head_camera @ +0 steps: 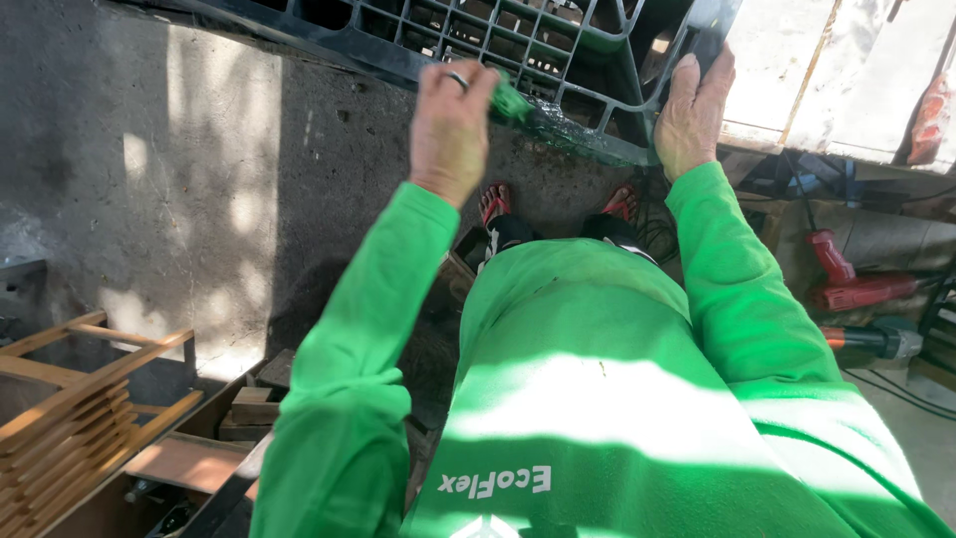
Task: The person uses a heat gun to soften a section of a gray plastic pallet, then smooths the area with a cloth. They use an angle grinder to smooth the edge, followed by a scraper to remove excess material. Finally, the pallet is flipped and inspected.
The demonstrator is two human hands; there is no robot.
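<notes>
A dark plastic lattice crate (478,35) lies on the ground ahead of me, its near rim wet and glossy. My left hand (450,125), a ring on one finger, is closed on a small green brush (511,102) whose tip rests against that rim. My right hand (692,112) presses flat on the crate's right corner, fingers together and pointing away. Both arms wear bright green sleeves. My feet in red sandals (498,202) stand just behind the crate.
Rough concrete ground (179,149) spreads to the left. Wooden slat frames (80,389) and wood offcuts (254,399) lie at lower left. Red power tools (846,284) and black cables sit at right, under pale boards (846,70).
</notes>
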